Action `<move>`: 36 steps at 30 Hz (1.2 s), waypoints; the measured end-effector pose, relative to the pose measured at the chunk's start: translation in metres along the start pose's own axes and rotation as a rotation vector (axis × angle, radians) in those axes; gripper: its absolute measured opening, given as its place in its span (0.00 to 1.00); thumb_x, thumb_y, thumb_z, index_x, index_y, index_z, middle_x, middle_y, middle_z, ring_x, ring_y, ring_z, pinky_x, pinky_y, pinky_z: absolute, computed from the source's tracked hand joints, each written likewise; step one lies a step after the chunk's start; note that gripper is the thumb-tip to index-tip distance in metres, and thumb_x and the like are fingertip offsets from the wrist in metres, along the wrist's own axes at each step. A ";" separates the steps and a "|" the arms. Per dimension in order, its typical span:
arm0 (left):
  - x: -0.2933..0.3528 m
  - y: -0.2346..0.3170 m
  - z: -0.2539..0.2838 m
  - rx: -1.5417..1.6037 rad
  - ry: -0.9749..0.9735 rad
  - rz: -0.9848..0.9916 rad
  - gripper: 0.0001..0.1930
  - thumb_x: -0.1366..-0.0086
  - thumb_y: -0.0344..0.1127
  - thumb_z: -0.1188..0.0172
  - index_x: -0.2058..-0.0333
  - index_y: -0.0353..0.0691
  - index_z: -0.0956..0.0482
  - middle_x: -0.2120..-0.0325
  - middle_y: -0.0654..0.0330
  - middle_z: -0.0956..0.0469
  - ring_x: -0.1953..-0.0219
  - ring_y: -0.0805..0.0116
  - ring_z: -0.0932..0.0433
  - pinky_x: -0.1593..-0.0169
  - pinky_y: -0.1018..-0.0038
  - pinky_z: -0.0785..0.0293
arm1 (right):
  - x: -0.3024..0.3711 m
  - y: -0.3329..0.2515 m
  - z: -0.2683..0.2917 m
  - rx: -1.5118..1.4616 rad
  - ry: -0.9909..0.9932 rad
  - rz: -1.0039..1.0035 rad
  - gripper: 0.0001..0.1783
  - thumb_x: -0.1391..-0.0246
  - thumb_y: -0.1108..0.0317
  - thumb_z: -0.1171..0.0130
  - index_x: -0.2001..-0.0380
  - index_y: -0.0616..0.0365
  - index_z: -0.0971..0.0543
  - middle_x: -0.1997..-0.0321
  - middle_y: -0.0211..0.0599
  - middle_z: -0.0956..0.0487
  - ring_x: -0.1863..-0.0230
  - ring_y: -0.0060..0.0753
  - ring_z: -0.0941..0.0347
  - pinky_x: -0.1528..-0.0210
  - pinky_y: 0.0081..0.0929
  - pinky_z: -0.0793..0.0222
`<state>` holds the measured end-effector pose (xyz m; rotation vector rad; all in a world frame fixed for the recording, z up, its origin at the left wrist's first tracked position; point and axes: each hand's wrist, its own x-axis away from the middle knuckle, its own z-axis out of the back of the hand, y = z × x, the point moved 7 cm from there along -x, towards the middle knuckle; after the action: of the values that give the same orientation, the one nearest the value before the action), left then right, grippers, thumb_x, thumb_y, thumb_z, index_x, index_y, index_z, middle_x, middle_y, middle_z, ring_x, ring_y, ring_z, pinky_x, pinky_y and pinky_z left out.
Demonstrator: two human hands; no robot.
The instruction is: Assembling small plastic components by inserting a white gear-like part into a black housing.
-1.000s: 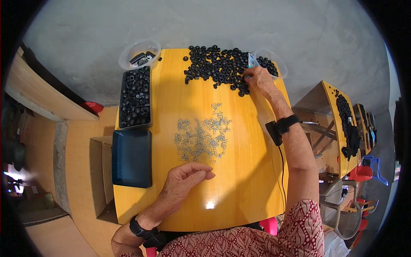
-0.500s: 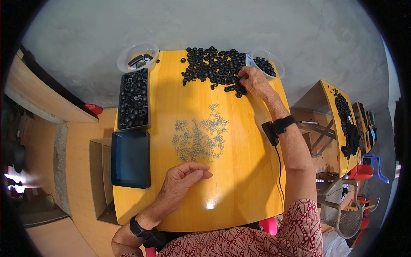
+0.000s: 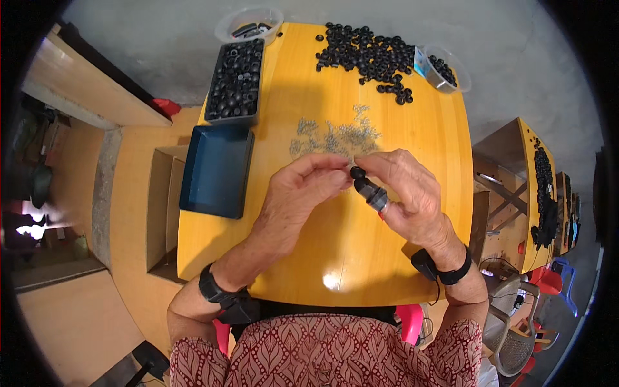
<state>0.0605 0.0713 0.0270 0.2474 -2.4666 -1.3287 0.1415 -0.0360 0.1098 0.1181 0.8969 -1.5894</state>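
My two hands meet above the middle of the yellow table. In my right hand (image 3: 412,193) a small black rounded cap (image 3: 357,173) is pinched between fingers and thumb. A black cover (image 3: 374,195) with a bit of red at its edge sits on that thumb. My left hand (image 3: 293,190) is closed, its fingertips and thumb together right beside the cap; whatever they hold is too small to make out. Just beyond the hands, small silvery metal pieces (image 3: 335,137) lie scattered. Farther back spreads a pile of black round parts (image 3: 367,55).
A dark tray (image 3: 256,103) of black parts stands at the table's left edge, with a dark blue tray (image 3: 216,171) nearer me. Clear plastic tubs (image 3: 278,29) stand at both back corners. An open cardboard box (image 3: 161,213) is left of the table, another table (image 3: 525,155) at right.
My right hand has come back from the black pile to my left hand, bringing a black cap. My left hand has moved up towards it. The whole view has shifted.
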 end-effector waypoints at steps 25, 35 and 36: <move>0.020 -0.045 0.000 0.270 -0.056 0.188 0.11 0.34 0.35 0.42 0.54 0.40 0.24 0.61 0.65 0.22 0.57 0.76 0.24 0.50 0.79 0.28 | 0.039 0.002 -0.012 -0.036 -0.041 -0.150 0.17 0.61 0.74 0.33 0.62 0.58 0.21 0.61 0.39 0.23 0.62 0.42 0.25 0.59 0.32 0.29; 0.021 -0.048 0.001 0.223 -0.069 0.188 0.13 0.33 0.38 0.43 0.53 0.41 0.26 0.59 0.65 0.23 0.56 0.77 0.25 0.48 0.78 0.29 | 0.039 0.000 -0.020 -0.076 -0.036 -0.182 0.15 0.60 0.77 0.34 0.64 0.58 0.20 0.61 0.38 0.23 0.62 0.40 0.25 0.59 0.31 0.29; 0.022 -0.049 0.001 0.224 -0.077 0.193 0.13 0.33 0.38 0.43 0.53 0.41 0.26 0.59 0.65 0.23 0.55 0.77 0.25 0.49 0.79 0.30 | 0.039 -0.001 -0.020 -0.076 -0.036 -0.183 0.15 0.60 0.77 0.34 0.64 0.58 0.20 0.61 0.38 0.23 0.62 0.40 0.25 0.59 0.31 0.29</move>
<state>0.0400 0.0388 -0.0099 0.0090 -2.6279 -1.0022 0.1231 -0.0555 0.0753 -0.0479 0.9605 -1.7181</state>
